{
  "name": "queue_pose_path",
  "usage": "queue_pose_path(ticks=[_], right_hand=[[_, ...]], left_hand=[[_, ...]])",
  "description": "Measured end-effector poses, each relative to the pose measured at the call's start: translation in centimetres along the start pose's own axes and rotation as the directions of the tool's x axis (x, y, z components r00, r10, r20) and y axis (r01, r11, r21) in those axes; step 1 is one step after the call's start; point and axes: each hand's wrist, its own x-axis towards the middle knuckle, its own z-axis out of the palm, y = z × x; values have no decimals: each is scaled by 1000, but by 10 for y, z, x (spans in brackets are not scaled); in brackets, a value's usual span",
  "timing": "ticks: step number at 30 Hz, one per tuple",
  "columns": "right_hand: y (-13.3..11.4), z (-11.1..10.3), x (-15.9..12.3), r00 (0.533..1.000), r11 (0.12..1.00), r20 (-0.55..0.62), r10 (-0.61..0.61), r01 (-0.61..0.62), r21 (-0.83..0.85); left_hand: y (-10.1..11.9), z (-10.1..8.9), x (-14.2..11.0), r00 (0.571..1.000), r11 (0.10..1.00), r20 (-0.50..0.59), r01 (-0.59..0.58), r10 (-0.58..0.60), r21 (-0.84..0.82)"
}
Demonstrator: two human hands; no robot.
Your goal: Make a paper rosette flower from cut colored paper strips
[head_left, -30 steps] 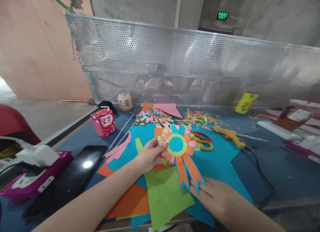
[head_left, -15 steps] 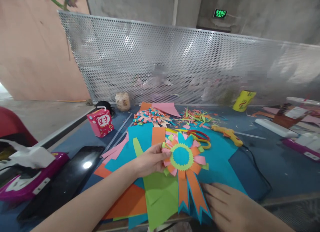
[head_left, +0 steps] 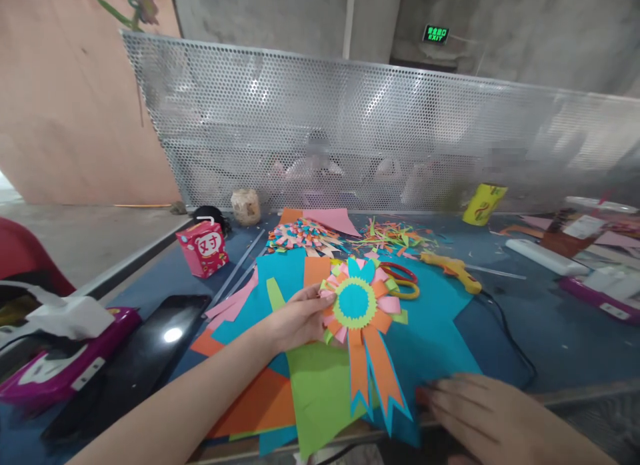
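My left hand pinches the left edge of a paper rosette between thumb and fingers. The rosette has a blue centre, a lime zigzag ring, and loops of orange, pink, green and blue paper. Two orange ribbon tails backed with blue hang from it toward the table's front edge. To the right of the tails, my right hand is low at the table edge, apart from the rosette. Its fingers are loosely stretched and somewhat blurred; a dark reddish smear by the fingertips cannot be made out. Scissors with red and yellow handles lie partly behind the rosette.
Blue paper and green paper cover the table's middle. A yellow glue gun with a black cord lies right. Behind are a looped paper pile and scraps. Left are a red drink carton, phone and power strip.
The rosette in my left hand has shifted slightly left and up. My right hand has moved right, away from the ribbon tails.
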Motion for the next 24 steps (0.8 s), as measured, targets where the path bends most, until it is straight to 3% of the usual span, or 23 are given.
queue_pose_path(ticks=[2,3,6,8,10,12,14,18,20,24], right_hand=[[4,-1,-6,992,995,-84,95,-98,-34],[4,2,-4,989,991,-71,127,-129,-27],[0,17,18,977,982,117,180,-185,31],[-2,26,32,951,976,277,136,-177,128],[-4,27,35,936,968,342,82,-157,197],[-5,21,24,959,971,278,62,-122,204],[-5,11,6,988,982,129,85,-105,159],[-5,-7,-10,989,987,-31,147,-145,65],[-4,-7,1,986,986,-14,167,-167,31],[-5,-4,22,972,997,230,41,-54,51]], left_hand=[[1,0,1,1000,1000,-5,-1,1,-9],[1,0,1,1000,1000,-3,0,0,-16],[2,1,1,1000,999,-13,-9,9,-32],[3,2,0,999,999,-44,-11,10,-36],[3,2,-2,998,999,-58,-9,7,-34],[4,1,-2,999,1000,-47,5,-6,-25],[4,0,-1,1000,1000,-29,4,-4,-23],[3,-2,2,999,999,-27,-28,27,-32],[3,-1,2,999,999,-45,-26,25,-19],[6,2,0,996,999,-84,-8,12,39]])
